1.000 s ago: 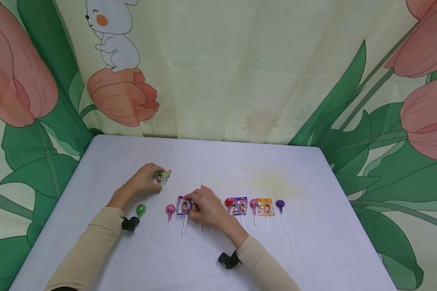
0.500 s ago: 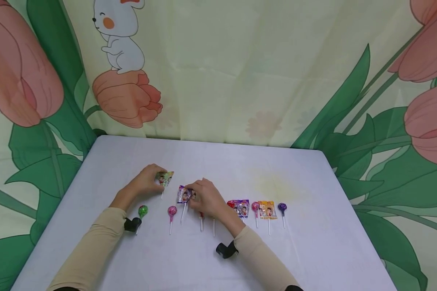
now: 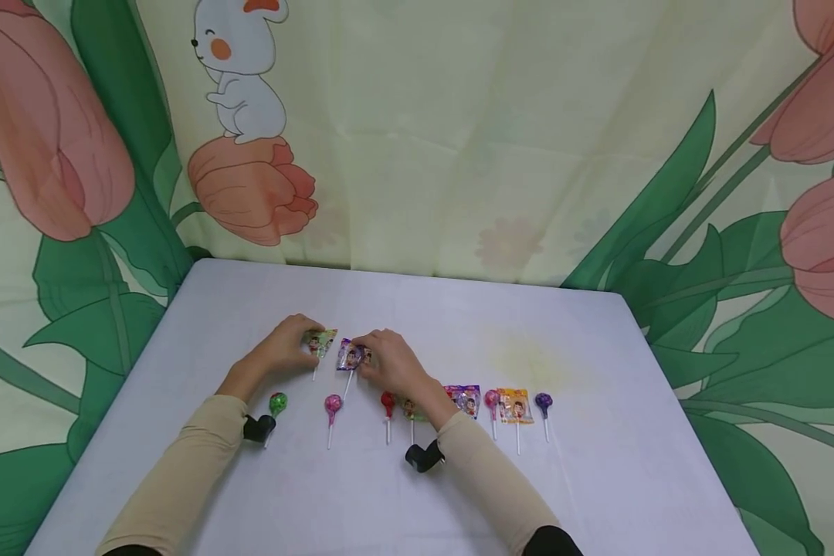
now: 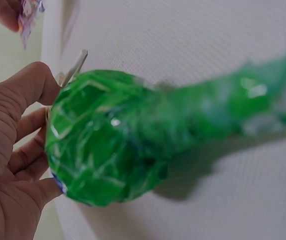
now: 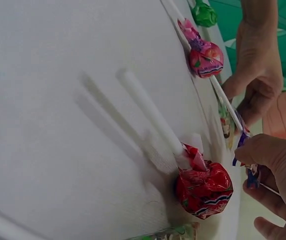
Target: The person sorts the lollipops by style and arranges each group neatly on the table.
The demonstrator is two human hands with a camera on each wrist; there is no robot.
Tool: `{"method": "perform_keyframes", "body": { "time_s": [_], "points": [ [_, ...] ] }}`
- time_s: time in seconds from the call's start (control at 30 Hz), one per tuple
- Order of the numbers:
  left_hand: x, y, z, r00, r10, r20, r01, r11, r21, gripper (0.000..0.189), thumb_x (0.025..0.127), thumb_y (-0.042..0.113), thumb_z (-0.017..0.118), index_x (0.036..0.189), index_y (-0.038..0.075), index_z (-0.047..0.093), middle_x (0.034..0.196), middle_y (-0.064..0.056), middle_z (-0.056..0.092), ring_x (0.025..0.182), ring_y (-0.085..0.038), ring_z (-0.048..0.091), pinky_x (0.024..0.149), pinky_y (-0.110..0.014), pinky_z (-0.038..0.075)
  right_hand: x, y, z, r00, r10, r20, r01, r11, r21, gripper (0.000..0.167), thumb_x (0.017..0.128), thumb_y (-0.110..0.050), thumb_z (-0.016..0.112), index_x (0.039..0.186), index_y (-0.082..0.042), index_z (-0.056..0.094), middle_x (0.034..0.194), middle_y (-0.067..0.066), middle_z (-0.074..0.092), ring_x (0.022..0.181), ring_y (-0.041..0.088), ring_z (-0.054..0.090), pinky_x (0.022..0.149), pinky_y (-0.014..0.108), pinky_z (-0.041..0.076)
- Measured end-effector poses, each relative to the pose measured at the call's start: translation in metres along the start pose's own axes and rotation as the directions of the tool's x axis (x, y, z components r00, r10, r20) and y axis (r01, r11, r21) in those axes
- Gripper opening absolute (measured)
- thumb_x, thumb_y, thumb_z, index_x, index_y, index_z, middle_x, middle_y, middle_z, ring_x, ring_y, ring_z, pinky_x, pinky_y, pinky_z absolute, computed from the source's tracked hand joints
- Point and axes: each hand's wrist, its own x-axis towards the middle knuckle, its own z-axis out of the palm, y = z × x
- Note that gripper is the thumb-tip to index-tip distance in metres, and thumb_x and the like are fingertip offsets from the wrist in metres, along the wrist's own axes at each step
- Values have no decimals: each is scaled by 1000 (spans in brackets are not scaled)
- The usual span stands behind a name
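Note:
Toward the back left of the table, my left hand (image 3: 285, 344) pinches a flat lollipop in a green-yellow wrapper (image 3: 323, 340), its white stick pointing down. Just right of it, my right hand (image 3: 392, 359) grips a flat purple-wrapped lollipop (image 3: 348, 355) by the wrapper, between thumb and fingers. The right wrist view shows that purple wrapper (image 5: 243, 142) at the fingertips, beside the left hand. Below the hands lie a round green lollipop (image 3: 278, 403), a pink one (image 3: 333, 404) and a red one (image 3: 388, 400). The green lollipop (image 4: 98, 145) hides part of the left hand in the left wrist view.
Further right, the row holds a green-wrapped lollipop (image 3: 410, 409) partly under the right forearm, a purple-wrapped one (image 3: 466, 398), a pink one (image 3: 492, 398), an orange-wrapped one (image 3: 514, 405) and a dark purple one (image 3: 544, 401). A tulip-print curtain (image 3: 424, 154) hangs behind the white table (image 3: 598, 463).
My right hand has carried the purple-wrapped lollipop from the row toward the table's back, beside the left hand's lollipop. The red lollipop has come into view. The left hand has kept its place.

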Motion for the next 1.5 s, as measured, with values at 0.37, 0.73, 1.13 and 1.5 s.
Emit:
{"method": "perform_keyframes", "body": {
  "time_s": [0.37, 0.73, 1.13, 1.5],
  "points": [
    [1, 1, 3, 1000, -17, 5, 17, 1000, -3, 62, 76, 13, 84, 130, -7, 62, 124, -24, 61, 120, -41, 54, 110, -56, 41, 15, 7, 2, 1000, -21, -8, 21, 999, -28, 42, 94, -16, 73, 134, -10, 66, 128, 6, 70, 118, 24, 63, 107, 38, 48],
    [-2, 2, 1, 1000, -21, -3, 21, 1000, 2, 62, 76, 14, 84, 130, -7, 62, 123, -23, 61, 119, -41, 54, 109, -56, 42, 25, 13, 8, 1000, -23, 21, 23, 1000, -17, 39, 95, -13, 70, 133, -10, 67, 129, 6, 70, 122, 23, 63, 110, 37, 45],
    [-1, 2, 1, 1000, -20, -7, 19, 1000, -15, 61, 76, 13, 84, 129, -8, 63, 122, -23, 62, 119, -40, 55, 109, -56, 42, 26, 15, 8, 998, -19, 58, 20, 999, -27, 38, 98, -13, 66, 136, -9, 65, 135, 7, 67, 130, 25, 58, 116, 38, 40],
    [0, -2, 2, 999, -33, -9, 33, 999, -15, 61, 77, 13, 84, 130, -7, 63, 125, -23, 62, 122, -41, 54, 112, -56, 40, 20, 12, 2, 998, -31, 49, 32, 999, -6, 40, 97, -14, 68, 137, -9, 64, 137, 8, 65, 132, 27, 55, 117, 39, 39]
  ]
}}
